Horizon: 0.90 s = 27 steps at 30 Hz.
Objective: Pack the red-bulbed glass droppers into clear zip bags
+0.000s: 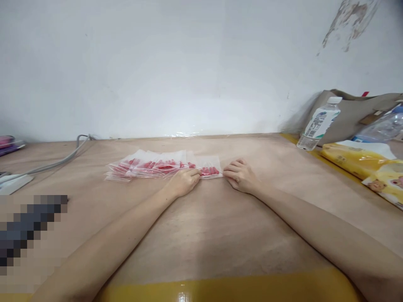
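Observation:
A small clear plastic bag with several red pieces inside lies flat on the table, at the right end of an overlapping row of similar bags. My left hand is closed at this bag's near left corner, its fingertips pressed on the plastic. At the bag's right edge, the bent fingers of my right hand close together on the corner. Just what the red pieces are is too small to tell, and part of the row is hidden behind my left hand.
On the right stand a water bottle and a grey bag, with yellow packs in front. A grey cable runs to a white block on the left. A blurred dark object lies nearer. Behind rises a white wall.

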{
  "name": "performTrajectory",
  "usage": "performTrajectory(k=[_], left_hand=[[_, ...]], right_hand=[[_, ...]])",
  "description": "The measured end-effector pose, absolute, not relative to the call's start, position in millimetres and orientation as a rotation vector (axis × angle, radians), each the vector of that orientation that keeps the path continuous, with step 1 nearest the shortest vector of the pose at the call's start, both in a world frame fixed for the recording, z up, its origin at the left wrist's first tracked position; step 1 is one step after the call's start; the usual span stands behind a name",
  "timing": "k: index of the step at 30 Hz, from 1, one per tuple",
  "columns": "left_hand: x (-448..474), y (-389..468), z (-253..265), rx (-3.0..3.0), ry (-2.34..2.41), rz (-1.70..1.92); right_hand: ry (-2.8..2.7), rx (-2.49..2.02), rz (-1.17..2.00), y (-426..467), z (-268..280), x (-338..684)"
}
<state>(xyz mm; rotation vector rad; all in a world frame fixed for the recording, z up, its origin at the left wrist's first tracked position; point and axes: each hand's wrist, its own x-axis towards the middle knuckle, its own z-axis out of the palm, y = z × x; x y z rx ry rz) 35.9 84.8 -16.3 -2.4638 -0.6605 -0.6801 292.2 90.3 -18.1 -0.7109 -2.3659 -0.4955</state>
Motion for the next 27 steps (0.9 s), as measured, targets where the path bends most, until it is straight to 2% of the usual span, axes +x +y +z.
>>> performTrajectory(k=[15, 27], left_hand=[[89.0, 95.2, -16.3, -2.496, -0.659, -0.708], [90.8, 98.4, -15.9, -2.519, -0.531, -0.686]], right_hand=[[-2.384, -0.728, -0.441, 91.5, -17.8, 280.9], [-2.377, -0.716, -0.417, 91.1, -19.4, 282.1]])
